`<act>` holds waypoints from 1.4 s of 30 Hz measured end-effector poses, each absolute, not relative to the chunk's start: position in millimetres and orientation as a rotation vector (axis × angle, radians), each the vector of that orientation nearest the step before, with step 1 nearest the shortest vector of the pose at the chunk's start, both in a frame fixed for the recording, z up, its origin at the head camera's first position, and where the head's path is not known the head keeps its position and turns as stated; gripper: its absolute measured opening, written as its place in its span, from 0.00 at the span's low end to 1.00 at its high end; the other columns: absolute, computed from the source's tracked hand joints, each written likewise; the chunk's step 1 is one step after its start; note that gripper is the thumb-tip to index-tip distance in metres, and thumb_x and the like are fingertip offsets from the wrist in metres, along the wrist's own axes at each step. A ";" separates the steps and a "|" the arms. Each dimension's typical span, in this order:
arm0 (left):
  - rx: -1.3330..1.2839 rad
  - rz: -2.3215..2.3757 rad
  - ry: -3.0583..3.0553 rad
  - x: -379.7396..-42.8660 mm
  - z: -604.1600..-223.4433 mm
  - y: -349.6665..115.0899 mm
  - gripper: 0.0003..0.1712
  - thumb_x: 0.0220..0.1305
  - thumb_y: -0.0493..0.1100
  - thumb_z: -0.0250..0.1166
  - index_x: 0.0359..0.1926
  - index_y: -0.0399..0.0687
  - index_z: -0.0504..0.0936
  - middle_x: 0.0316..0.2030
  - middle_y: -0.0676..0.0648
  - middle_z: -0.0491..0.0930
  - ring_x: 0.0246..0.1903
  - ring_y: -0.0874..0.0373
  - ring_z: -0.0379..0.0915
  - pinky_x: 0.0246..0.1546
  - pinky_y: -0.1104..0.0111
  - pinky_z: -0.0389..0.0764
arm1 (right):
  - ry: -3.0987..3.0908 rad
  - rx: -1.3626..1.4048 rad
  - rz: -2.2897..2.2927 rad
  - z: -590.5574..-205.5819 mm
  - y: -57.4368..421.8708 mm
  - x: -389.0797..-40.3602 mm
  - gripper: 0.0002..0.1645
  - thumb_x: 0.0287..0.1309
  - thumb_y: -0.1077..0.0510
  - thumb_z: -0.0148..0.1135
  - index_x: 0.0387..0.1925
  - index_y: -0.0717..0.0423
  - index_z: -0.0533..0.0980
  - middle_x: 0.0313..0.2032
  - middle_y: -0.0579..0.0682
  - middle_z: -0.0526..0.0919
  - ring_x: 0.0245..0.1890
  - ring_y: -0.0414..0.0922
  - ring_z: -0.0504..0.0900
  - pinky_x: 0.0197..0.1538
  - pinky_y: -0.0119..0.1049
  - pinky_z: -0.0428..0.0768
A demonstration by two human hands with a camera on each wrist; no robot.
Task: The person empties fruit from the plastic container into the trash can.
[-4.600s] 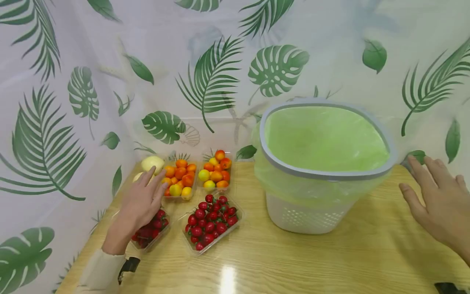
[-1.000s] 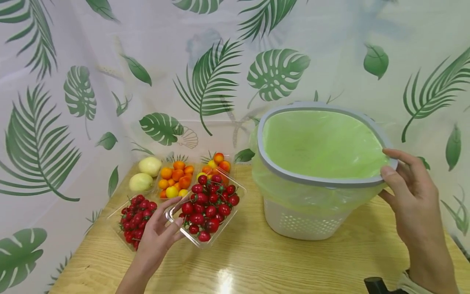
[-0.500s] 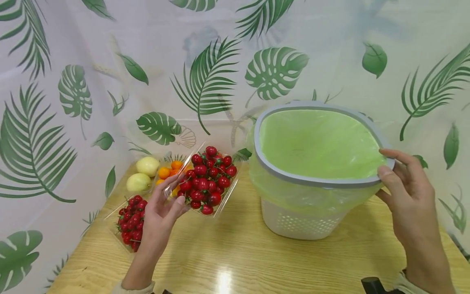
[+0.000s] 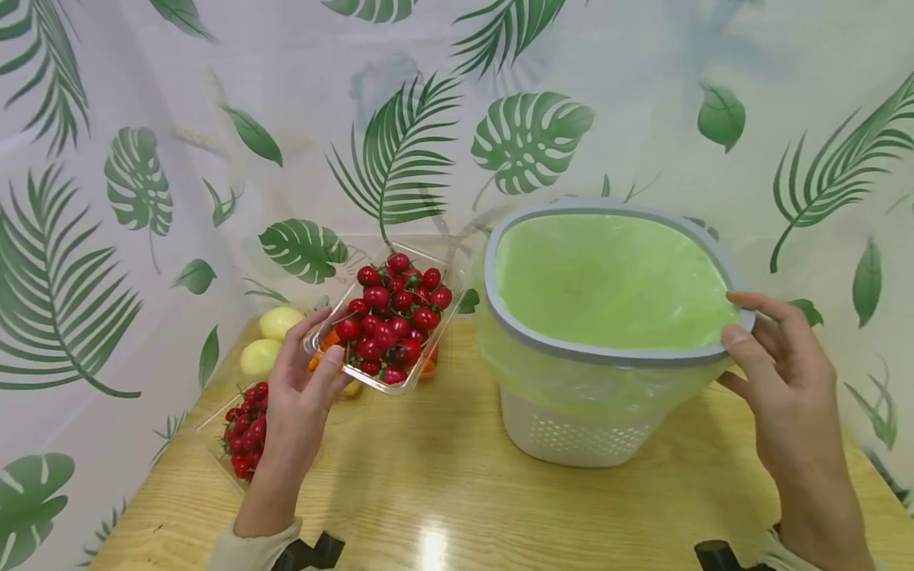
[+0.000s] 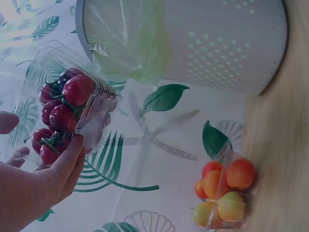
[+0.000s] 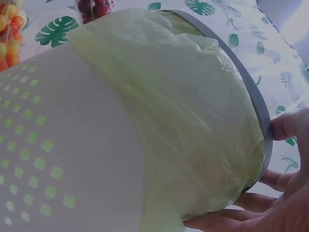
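Observation:
My left hand [image 4: 296, 404] grips the left edge of a clear plastic tray [image 4: 396, 388] of red cherry tomatoes [image 4: 389, 325], held up off the table beside the bin. In the left wrist view the thumb and fingers are on either side of the tray [image 5: 48, 53]. My right hand [image 4: 793, 381] pinches the grey rim [image 4: 614, 354] of a pale perforated bin [image 4: 571, 436] at its right end. A light green bag [image 4: 607, 277] lines the bin and hangs over its outside. The right wrist view shows the fingers around the rim [image 6: 248, 82].
Another tray of cherry tomatoes [image 4: 246, 428] stands at the left, partly behind my left arm. Two pale yellow fruits [image 4: 281, 323] lie behind it. Orange and yellow fruits [image 5: 231, 193] in a clear tray sit by the leaf-patterned sheet [image 4: 407, 119]. The table [image 4: 443, 476] is wood-grained.
My left hand has taken hold of the nearer tomato tray and raised it from the table, towards the back. My right hand has come in from the right and gripped the bin's rim.

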State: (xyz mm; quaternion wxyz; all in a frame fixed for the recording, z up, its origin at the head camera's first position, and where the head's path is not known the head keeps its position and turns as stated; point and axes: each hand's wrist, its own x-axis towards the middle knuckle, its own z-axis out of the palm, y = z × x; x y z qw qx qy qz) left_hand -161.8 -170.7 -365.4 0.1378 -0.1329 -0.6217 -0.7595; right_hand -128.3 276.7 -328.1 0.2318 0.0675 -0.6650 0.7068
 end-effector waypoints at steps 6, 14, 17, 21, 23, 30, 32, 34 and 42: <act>-0.365 -2.194 -1.774 -167.5 -355.8 -169.1 0.27 0.77 0.34 0.56 0.73 0.45 0.66 0.71 0.44 0.68 0.68 0.46 0.65 0.50 0.62 0.85 | -1.834 0.172 1.937 -325.0 274.5 -125.5 0.25 0.73 0.64 0.56 0.69 0.59 0.71 0.64 0.54 0.76 0.55 0.44 0.80 0.42 0.26 0.84; -0.364 -2.194 -1.731 -177.0 -341.0 -166.4 0.26 0.77 0.35 0.57 0.72 0.48 0.69 0.71 0.46 0.67 0.68 0.45 0.64 0.47 0.65 0.86 | -1.894 0.148 1.886 -321.6 275.4 -121.4 0.26 0.74 0.63 0.57 0.70 0.57 0.70 0.70 0.58 0.69 0.60 0.44 0.77 0.42 0.25 0.83; -0.389 -2.209 -1.699 -181.3 -335.5 -163.4 0.25 0.76 0.35 0.57 0.71 0.48 0.69 0.71 0.45 0.68 0.65 0.43 0.66 0.47 0.64 0.86 | -1.917 0.158 1.873 -319.8 277.3 -121.4 0.27 0.74 0.62 0.56 0.71 0.56 0.69 0.73 0.60 0.64 0.60 0.44 0.76 0.42 0.24 0.82; -0.427 -2.223 -1.677 -184.8 -328.5 -159.0 0.25 0.76 0.34 0.57 0.71 0.47 0.69 0.71 0.44 0.68 0.66 0.42 0.66 0.47 0.60 0.86 | -1.931 0.182 1.863 -319.7 279.2 -121.0 0.26 0.74 0.63 0.56 0.71 0.57 0.69 0.73 0.62 0.62 0.58 0.42 0.78 0.42 0.25 0.83; -0.447 -2.236 -1.661 -185.5 -325.3 -157.4 0.25 0.76 0.34 0.56 0.71 0.46 0.69 0.71 0.44 0.67 0.68 0.41 0.65 0.46 0.59 0.86 | -1.933 0.185 1.865 -320.5 278.4 -120.7 0.26 0.74 0.63 0.55 0.71 0.57 0.69 0.73 0.61 0.62 0.56 0.42 0.79 0.42 0.25 0.83; -0.513 -2.267 -1.637 -187.9 -314.2 -152.5 0.25 0.76 0.32 0.55 0.70 0.49 0.71 0.71 0.42 0.67 0.69 0.41 0.62 0.47 0.57 0.86 | -1.937 0.201 1.867 -323.1 275.7 -121.6 0.26 0.75 0.63 0.55 0.70 0.58 0.68 0.69 0.60 0.65 0.55 0.42 0.80 0.42 0.27 0.84; -0.546 -2.278 -1.637 -189.6 -310.5 -150.8 0.25 0.76 0.32 0.54 0.70 0.49 0.70 0.72 0.41 0.67 0.69 0.41 0.63 0.49 0.57 0.85 | -1.941 0.208 1.866 -323.8 276.2 -122.3 0.25 0.75 0.63 0.54 0.70 0.58 0.68 0.68 0.59 0.66 0.54 0.42 0.81 0.42 0.27 0.84; -0.574 -2.298 -1.632 -191.5 -307.7 -147.7 0.26 0.76 0.32 0.54 0.71 0.49 0.70 0.72 0.41 0.66 0.69 0.41 0.65 0.49 0.56 0.85 | -1.950 0.215 1.865 -323.7 278.0 -122.2 0.25 0.75 0.63 0.54 0.71 0.57 0.68 0.69 0.59 0.65 0.54 0.41 0.80 0.42 0.27 0.84; -0.654 -2.338 -1.621 -199.0 -297.1 -135.0 0.27 0.76 0.32 0.54 0.73 0.48 0.67 0.72 0.41 0.66 0.65 0.38 0.69 0.50 0.54 0.85 | -1.986 0.216 1.829 -322.1 278.6 -119.7 0.26 0.76 0.62 0.53 0.71 0.58 0.67 0.70 0.61 0.63 0.57 0.41 0.79 0.42 0.28 0.84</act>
